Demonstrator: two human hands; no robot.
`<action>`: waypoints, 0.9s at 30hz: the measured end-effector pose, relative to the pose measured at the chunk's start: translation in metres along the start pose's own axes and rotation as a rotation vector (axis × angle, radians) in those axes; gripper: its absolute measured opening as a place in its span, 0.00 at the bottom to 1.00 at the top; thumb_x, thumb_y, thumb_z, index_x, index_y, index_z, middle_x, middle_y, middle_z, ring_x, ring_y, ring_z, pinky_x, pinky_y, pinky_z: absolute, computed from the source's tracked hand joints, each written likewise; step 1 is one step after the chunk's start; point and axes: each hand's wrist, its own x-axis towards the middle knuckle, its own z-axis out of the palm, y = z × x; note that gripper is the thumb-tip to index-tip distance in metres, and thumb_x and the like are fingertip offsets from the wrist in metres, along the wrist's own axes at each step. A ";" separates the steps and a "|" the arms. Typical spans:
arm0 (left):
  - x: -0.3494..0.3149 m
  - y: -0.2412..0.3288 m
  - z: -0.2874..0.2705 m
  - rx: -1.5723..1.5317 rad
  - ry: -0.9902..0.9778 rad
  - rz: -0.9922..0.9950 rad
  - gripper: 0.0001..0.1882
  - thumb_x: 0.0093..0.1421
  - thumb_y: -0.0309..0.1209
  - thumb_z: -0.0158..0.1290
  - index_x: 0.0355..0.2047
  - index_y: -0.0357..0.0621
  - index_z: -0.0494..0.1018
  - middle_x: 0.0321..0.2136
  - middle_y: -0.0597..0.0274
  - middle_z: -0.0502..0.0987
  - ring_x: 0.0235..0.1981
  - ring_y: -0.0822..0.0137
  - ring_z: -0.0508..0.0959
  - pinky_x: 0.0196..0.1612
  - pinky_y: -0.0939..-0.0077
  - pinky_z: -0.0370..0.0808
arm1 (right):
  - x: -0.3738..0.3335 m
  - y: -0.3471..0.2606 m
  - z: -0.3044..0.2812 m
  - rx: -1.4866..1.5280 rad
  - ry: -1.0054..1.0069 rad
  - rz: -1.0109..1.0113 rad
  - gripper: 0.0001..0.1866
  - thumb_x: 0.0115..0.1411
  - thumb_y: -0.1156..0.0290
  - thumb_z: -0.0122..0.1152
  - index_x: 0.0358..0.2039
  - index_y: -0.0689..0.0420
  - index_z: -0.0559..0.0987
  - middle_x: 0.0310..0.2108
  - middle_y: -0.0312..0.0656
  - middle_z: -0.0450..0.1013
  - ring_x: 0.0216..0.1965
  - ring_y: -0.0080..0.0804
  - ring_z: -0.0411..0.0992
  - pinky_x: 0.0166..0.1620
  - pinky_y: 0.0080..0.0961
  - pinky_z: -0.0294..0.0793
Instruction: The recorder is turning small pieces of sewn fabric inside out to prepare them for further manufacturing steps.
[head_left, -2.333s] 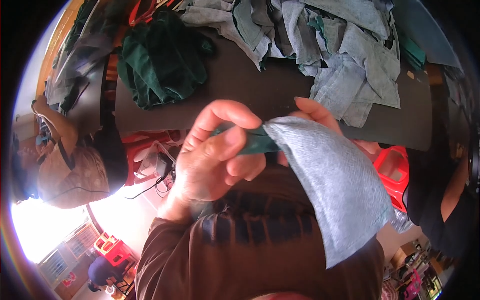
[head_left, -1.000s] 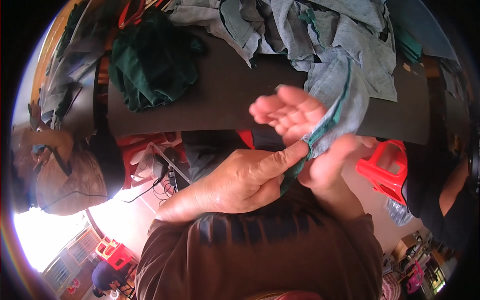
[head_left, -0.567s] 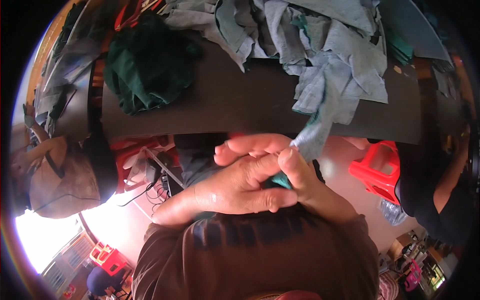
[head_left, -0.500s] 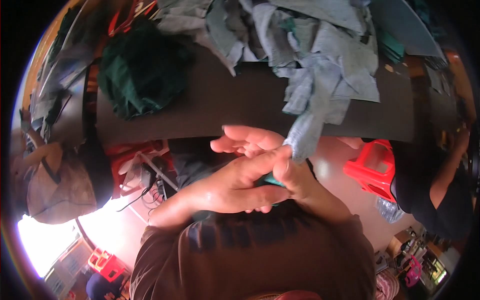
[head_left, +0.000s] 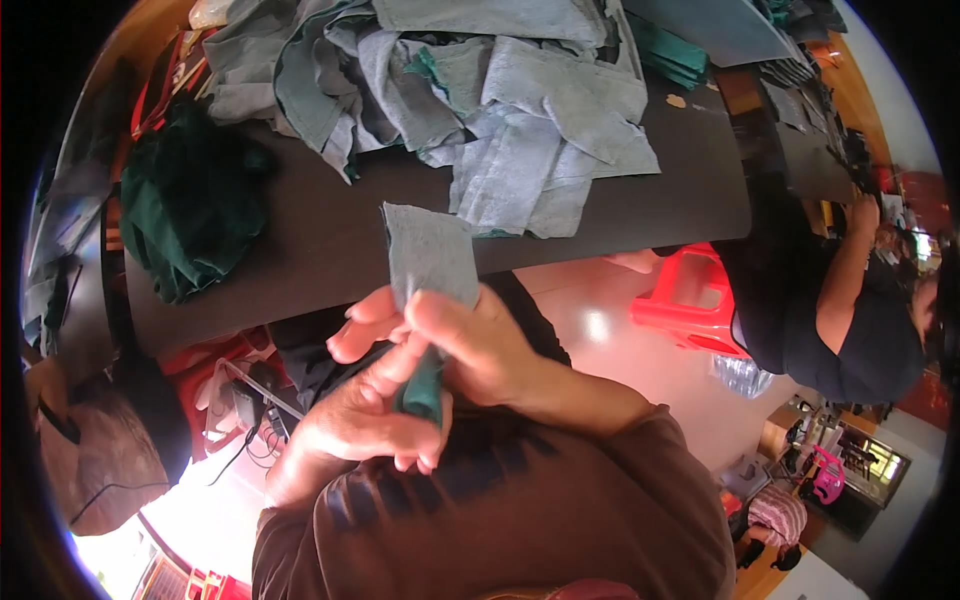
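Note:
In front of my chest, both hands hold a narrow fabric piece [head_left: 430, 250], grey on its upper part and green toward its lower end. My right hand [head_left: 495, 350] pinches it around the middle, thumb lying over the grey side. Lower down, my left hand [head_left: 375, 415] is closed about the green end, its thumb beside the cloth and some fingertips showing at the far left side. The grey end sticks up free toward the table. Part of the strip is hidden behind my fingers.
Grey cloth pieces [head_left: 540, 130] lie heaped on the dark table [head_left: 340, 235]. A dark green cloth bundle [head_left: 195, 205] sits at its left, and folded green cloths [head_left: 668, 52] at the far right. A red stool [head_left: 690, 300] and a person in black [head_left: 850, 300] are at the right.
The fabric piece, hanging toward the right before, now stands upright with its grey face showing. My hands have shifted left in the view and the right thumb now lies over the cloth.

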 end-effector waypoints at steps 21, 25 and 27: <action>-0.016 -0.013 0.021 -0.350 0.190 0.242 0.17 0.63 0.31 0.43 0.50 0.39 0.64 0.12 0.60 0.69 0.08 0.71 0.66 0.12 0.83 0.61 | -0.011 -0.002 0.017 -0.568 -0.029 -0.328 0.39 0.54 0.53 0.59 0.57 0.68 0.59 0.49 0.55 0.67 0.53 0.45 0.65 0.56 0.41 0.61; -0.031 -0.020 0.021 -0.230 0.176 0.243 0.18 0.63 0.31 0.43 0.52 0.39 0.64 0.13 0.60 0.69 0.10 0.72 0.68 0.12 0.85 0.59 | -0.016 0.004 0.034 -0.498 0.019 -0.285 0.33 0.57 0.53 0.55 0.54 0.66 0.63 0.46 0.56 0.69 0.50 0.46 0.67 0.54 0.41 0.64; -0.038 -0.022 0.024 -0.194 0.168 0.240 0.19 0.63 0.34 0.44 0.52 0.39 0.62 0.13 0.60 0.69 0.11 0.71 0.68 0.13 0.86 0.60 | -0.019 0.012 0.040 -0.509 0.035 -0.146 0.28 0.59 0.54 0.52 0.51 0.64 0.67 0.43 0.58 0.70 0.47 0.48 0.69 0.50 0.43 0.69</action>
